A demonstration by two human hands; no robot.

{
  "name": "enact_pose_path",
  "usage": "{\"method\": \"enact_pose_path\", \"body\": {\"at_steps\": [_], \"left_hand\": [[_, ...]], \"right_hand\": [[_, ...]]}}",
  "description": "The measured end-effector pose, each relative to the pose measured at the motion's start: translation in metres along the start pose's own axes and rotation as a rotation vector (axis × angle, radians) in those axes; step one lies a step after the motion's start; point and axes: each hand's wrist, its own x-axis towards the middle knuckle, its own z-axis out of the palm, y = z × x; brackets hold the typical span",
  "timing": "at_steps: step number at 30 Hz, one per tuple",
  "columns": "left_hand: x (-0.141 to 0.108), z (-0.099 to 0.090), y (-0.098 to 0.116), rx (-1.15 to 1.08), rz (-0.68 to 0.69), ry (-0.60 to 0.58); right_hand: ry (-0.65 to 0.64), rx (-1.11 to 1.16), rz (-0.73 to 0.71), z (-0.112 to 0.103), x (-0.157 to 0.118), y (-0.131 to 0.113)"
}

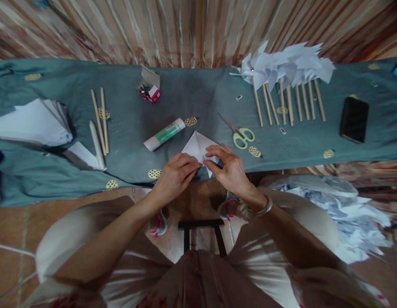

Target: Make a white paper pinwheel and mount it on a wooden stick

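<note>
A white paper square [196,144] with crease lines lies at the table's near edge, one corner pointing away from me. My left hand [177,172] pinches its near left part, thumb and fingers pressed together. From the other side my right hand [226,166] grips the paper with bent fingers and thumb, close to the centre. The fingertips of both hands almost meet and hide part of the sheet. Just beyond it lie a glue stick [165,134] with a green label, to the left, and scissors [240,133] with pale green handles, to the right.
Finished paper pinwheels [288,66] on wooden sticks lie at the back right, a black phone [354,119] beyond them. An open red box of pins [149,89] stands at the back. Leftward are loose sticks [99,122] and stacked paper [34,122]. A bag of paper pinwheels [349,218] sits below right.
</note>
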Motion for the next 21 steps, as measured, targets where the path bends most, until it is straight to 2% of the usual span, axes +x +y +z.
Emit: {"method": "enact_pose_path", "body": {"at_steps": [10,21], "left_hand": [[0.0006,0.0011,0.0001,0.033,0.016,0.019],[0.0003,0.0009,-0.0001,0.042,0.031,0.024]], "right_hand": [[-0.02,-0.016,-0.029,-0.0001,-0.0022,0.0007],[0.02,-0.031,-0.082,0.0019,-0.0017,0.0011]]}}
